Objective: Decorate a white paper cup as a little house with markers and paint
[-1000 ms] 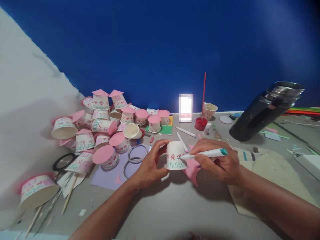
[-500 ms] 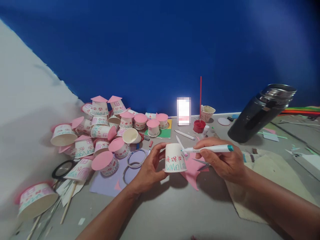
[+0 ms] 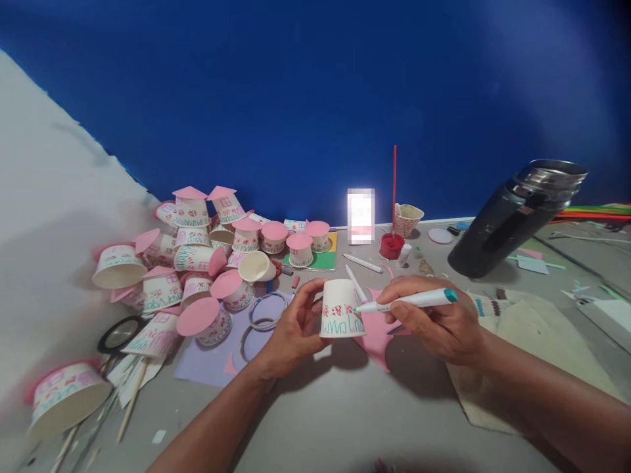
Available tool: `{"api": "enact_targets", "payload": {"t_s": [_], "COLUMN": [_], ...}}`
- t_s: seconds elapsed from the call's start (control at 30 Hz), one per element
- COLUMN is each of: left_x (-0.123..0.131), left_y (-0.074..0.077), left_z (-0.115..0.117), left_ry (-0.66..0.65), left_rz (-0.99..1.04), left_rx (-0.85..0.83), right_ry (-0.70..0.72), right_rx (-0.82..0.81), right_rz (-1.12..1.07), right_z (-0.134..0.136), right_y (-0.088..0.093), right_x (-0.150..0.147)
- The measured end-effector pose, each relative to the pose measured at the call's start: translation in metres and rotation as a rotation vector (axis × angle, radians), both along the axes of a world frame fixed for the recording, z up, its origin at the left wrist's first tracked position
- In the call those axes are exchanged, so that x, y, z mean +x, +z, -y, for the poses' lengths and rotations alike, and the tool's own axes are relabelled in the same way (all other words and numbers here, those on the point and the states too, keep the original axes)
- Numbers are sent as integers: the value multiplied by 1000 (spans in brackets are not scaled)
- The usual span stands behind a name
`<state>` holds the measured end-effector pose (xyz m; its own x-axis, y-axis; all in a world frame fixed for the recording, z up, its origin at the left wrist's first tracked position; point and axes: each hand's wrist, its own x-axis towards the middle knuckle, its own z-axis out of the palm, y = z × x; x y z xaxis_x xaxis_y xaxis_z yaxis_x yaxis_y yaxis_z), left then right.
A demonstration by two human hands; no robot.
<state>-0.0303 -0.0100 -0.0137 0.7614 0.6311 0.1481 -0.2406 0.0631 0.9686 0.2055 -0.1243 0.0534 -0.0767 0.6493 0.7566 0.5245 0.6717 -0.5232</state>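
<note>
My left hand (image 3: 294, 328) grips a white paper cup (image 3: 340, 295) from its left side, the cup turned upside down just above the table. Red flower marks and green grass strokes run round the lower part of the cup. In my right hand (image 3: 436, 322) is a white marker with a teal end (image 3: 414, 300), its tip pointing left at or very near the cup's right side among the red marks. Behind the cup lie a white-and-pink marker (image 3: 355, 284) and pink paper scraps (image 3: 377, 338). Scissors are partly hidden under my right hand.
Many decorated cups with pink cone roofs (image 3: 200, 318) are piled on the left. Tape rings (image 3: 269, 322) lie on purple paper (image 3: 197, 368). A blurred bright screen (image 3: 361, 217), a red pot (image 3: 392, 246) and a dark flask (image 3: 513, 220) stand behind; a beige cloth (image 3: 532, 368) is at right.
The marker's tip has moved down along the cup's right side, from above the red marks to their level. My left hand still holds the cup; the view has shifted slightly.
</note>
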Motion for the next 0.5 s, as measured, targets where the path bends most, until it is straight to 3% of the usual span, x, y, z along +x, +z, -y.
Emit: {"api": "enact_targets", "payload": {"t_s": [0.5], "left_x": [1], "left_y": [-1], "left_z": [-1], "left_ry": [7], "left_rz": [-7], "left_rx": [24], "right_ry": [14], "right_rx": [-2], "right_rz": [31], "right_z": [0], "right_y": [0], "right_x": [0]}}
